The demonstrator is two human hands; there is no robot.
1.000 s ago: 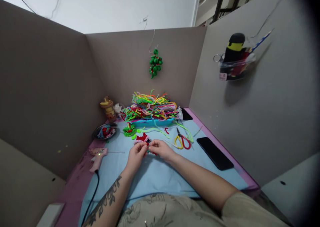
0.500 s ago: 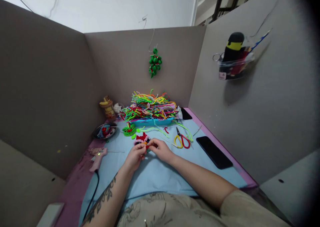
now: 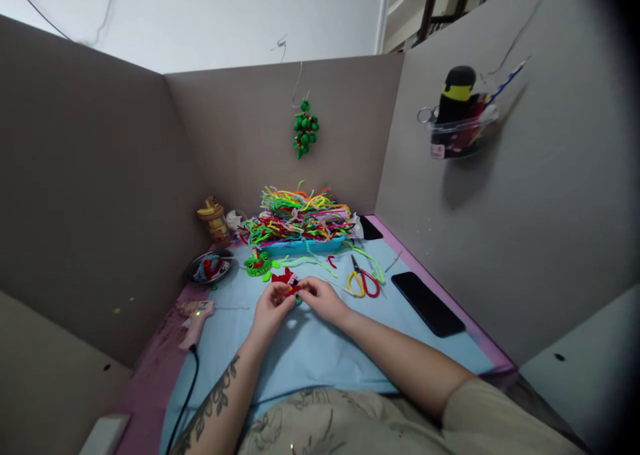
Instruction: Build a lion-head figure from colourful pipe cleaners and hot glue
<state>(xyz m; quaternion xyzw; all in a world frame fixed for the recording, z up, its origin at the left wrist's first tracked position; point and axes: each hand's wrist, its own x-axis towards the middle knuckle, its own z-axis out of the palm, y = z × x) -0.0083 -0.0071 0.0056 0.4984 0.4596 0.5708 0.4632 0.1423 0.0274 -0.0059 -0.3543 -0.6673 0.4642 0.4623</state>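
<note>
Both hands meet over the blue cloth (image 3: 310,355) around a small red pipe-cleaner figure (image 3: 284,277) with pink, dark and teal bits. My left hand (image 3: 271,306) is closed on the figure's left side, thumb toward the middle. From the other side, my right hand (image 3: 320,299) pinches it at the red part between the thumbs. The fingers cover much of the figure. Just behind lies a green pipe-cleaner face (image 3: 258,263) with red and yellow details. Scissors (image 3: 363,283) with one yellow and one red handle rest to the right of my right hand.
Behind the hands, a blue tray (image 3: 305,247) is heaped with colourful pipe cleaners (image 3: 300,215). A pink glue gun (image 3: 197,325) and a dark bowl (image 3: 210,266) lie left. A black phone (image 3: 427,305) is at right. Grey partitions (image 3: 240,115) enclose the table.
My left hand has turned and its fingers have shifted up around the figure. The figure has turned too, with less of its pink edge showing. The view has shifted slightly.
</note>
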